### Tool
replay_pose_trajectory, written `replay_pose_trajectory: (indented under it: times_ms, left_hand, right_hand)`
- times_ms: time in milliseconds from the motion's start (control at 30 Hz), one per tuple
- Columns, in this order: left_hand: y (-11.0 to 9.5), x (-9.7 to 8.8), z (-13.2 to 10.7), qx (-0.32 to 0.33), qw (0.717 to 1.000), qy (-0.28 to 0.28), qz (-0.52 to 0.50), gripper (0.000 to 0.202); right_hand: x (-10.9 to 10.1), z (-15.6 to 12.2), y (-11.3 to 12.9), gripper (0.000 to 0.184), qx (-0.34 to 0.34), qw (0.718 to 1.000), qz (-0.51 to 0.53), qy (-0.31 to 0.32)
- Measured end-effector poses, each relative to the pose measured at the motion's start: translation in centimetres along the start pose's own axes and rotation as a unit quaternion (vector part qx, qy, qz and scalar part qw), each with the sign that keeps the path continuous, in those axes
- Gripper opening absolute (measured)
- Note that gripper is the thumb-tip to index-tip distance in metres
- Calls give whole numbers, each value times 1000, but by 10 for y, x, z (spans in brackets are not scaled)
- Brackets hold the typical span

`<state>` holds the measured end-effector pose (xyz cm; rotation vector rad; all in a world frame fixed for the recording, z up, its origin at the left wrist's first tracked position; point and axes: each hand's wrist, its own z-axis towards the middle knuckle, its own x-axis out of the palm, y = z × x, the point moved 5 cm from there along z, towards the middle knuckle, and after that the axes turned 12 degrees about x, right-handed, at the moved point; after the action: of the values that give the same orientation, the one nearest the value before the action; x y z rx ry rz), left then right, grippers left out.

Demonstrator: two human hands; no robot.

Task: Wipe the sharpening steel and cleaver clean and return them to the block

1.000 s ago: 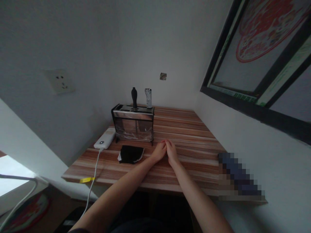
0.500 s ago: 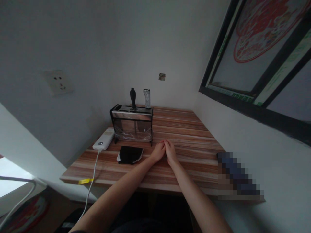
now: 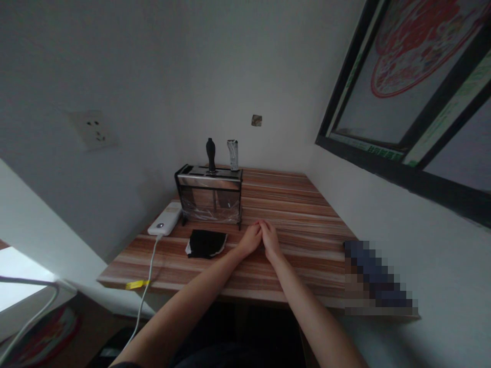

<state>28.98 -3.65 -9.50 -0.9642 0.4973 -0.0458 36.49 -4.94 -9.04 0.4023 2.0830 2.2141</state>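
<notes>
My left hand (image 3: 251,238) and my right hand (image 3: 270,240) rest on the wood-grain table (image 3: 291,204), their fingertips meeting. The fingers look stretched out, and nothing shows between the hands. Left of them lies a flat black piece (image 3: 207,243) with a torn-looking white edge; its kind is unclear. Behind that stands a knife block (image 3: 209,199) with clear sides and a metal top. A black handle (image 3: 210,153) and a silvery handle wrapped in plastic (image 3: 232,155) stick up from it.
A white power bank (image 3: 165,220) with a white cable (image 3: 148,278) lies at the left, the cable hanging over the front edge. Yellow tape (image 3: 137,284) sticks to that edge. A pixelated dark object (image 3: 378,276) occupies the right front corner. Walls border the table behind and right.
The view has shifted very slightly. Both hands stay in the same place with their fingertips together, and the objects on the table have not moved.
</notes>
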Motion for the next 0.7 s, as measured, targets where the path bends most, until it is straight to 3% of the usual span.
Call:
replay_pose_trajectory:
  times_ms: [300,700]
  left_hand:
    - [5,2,-3,-19,1000,7,-8,27]
    - [1,0,0,2,1000,-4,4,26]
  right_hand:
    - [0,1,-2,20,5,1000,4,3]
    - [0,1,-2,18,5,1000,13,2]
